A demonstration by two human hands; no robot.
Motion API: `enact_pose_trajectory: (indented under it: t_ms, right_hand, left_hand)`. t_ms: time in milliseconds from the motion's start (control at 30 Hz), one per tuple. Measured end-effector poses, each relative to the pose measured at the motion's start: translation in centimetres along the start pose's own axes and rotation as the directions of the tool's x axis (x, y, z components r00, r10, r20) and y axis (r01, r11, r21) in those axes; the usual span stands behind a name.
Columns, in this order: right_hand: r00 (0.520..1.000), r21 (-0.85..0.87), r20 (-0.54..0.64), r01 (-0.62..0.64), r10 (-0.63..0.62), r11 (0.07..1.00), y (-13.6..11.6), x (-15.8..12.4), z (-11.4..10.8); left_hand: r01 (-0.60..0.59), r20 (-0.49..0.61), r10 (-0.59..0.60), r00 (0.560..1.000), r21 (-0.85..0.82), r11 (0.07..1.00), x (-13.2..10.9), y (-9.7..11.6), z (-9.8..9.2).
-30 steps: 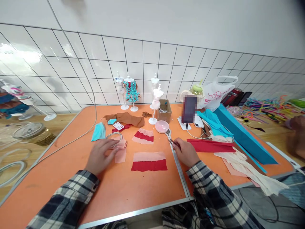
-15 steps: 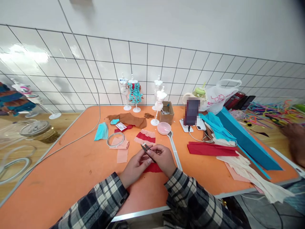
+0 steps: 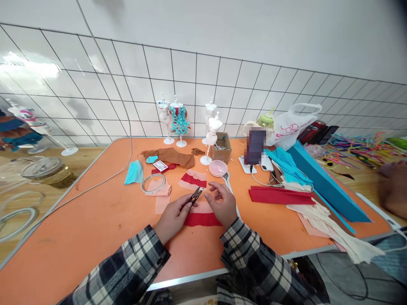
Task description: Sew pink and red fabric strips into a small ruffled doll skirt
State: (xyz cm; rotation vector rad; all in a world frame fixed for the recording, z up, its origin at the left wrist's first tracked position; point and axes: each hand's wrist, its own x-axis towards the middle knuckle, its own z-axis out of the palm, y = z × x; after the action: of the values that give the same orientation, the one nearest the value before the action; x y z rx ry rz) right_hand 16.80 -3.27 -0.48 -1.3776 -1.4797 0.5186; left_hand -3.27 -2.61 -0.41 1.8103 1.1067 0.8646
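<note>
Small black thread snips [image 3: 196, 195] are held in my left hand [image 3: 174, 216], blades pointing up and to the right. My right hand [image 3: 223, 204] is just to the right of the blade tips, its fingers curled and apart, with nothing that I can make out in them. Beneath both hands lies a red and pink fabric strip [image 3: 202, 219], partly covered by them. A second red and pink piece [image 3: 192, 180] rests flat just beyond the snips. To the left, a silver ring coil [image 3: 153, 183] sits on folded pink fabric [image 3: 163, 189].
White mini dress forms [image 3: 212, 135] stand at the back near a small cardboard box [image 3: 222, 147]. A pink bowl [image 3: 218, 168] is in front of them. On the right are a phone [image 3: 255, 146], red fabric [image 3: 281, 195] and blue fabric [image 3: 330, 186]. Another person's hand [image 3: 394, 188] shows at far right.
Both hands were together around the snips. Now they have parted: the snips are in my left hand alone, my right hand has moved off to the right, and more of the strip shows.
</note>
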Motion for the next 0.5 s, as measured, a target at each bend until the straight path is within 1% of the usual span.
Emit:
enact_pose_trajectory:
  t_ms: [67, 133, 400, 500]
  right_hand:
    - [0.995, -0.03, -0.007, 0.1, -0.1, 0.995, 0.17, 0.1, -0.13]
    - [0.99, -0.045, -0.027, 0.134, -0.135, 0.99, 0.29, 0.06, 0.0]
    - [0.987, -0.003, -0.055, 0.151, -0.151, 0.988, 0.32, -0.2, 0.37]
    - [0.992, -0.006, -0.025, 0.124, -0.124, 0.992, 0.31, -0.14, 0.27]
  left_hand:
    - [-0.026, -0.006, 0.027, 1.0, 0.061, 0.998, -0.17, 0.22, -0.29]
    - [-0.041, -0.016, 0.042, 0.999, 0.1, 0.994, -0.35, 0.48, -0.48]
    - [-0.081, -0.043, 0.092, 0.995, 0.204, 0.976, -0.86, 0.72, -0.65]
    - [-0.09, -0.043, 0.103, 0.994, 0.238, 0.967, -0.88, 0.56, -0.6]
